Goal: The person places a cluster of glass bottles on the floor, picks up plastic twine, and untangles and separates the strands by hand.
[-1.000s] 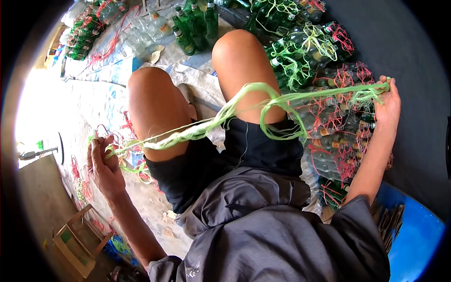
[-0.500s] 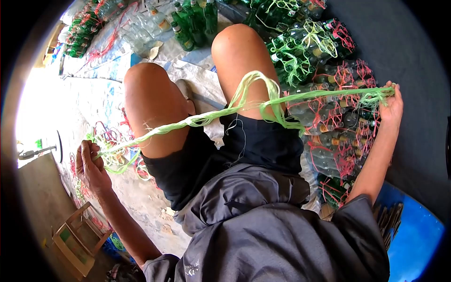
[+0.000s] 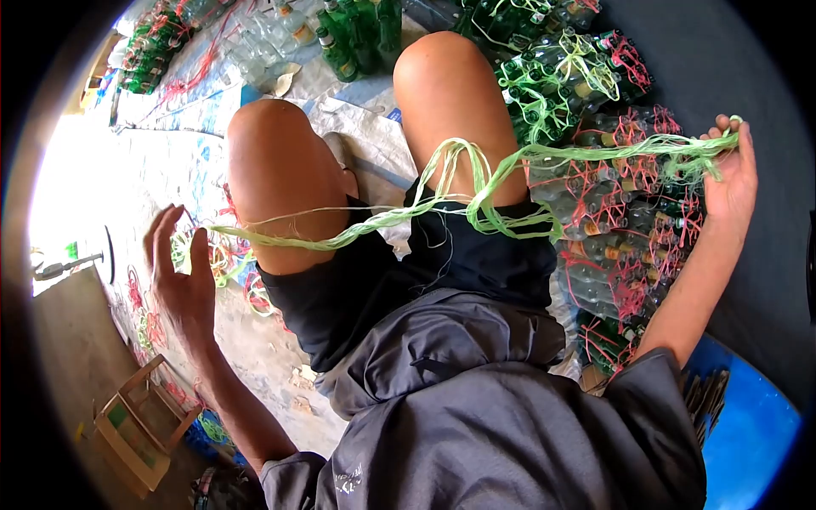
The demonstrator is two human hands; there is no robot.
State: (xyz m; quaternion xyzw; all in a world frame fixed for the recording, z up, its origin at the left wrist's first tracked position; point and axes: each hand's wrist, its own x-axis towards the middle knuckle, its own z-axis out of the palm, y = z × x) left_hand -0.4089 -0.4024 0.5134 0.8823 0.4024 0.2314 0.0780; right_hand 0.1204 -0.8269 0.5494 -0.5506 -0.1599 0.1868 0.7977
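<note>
A long hank of light green string (image 3: 340, 234) spans the view in front of my knees, sagging at the left and looped in the middle. My right hand (image 3: 733, 174), at the far right, is closed round one end of it, with a frayed tuft hanging beside the palm. At the left, my left hand (image 3: 183, 272) has its fingers apart, and the other end of the hank lies close by its fingertips. Whether any thin strand still touches those fingers cannot be made out.
Stacks of tied bottles (image 3: 595, 246) stand at the right, beside a dark wall (image 3: 722, 68). Green bottles (image 3: 361, 38) are beyond my knees. Tangled string (image 3: 221, 255) lies on the floor at the left, and a wooden frame (image 3: 140, 425) is at the lower left.
My left hand has opened from its pinch on the string, whose left part now sags loosely. My right hand has moved slightly up and to the right with its end.
</note>
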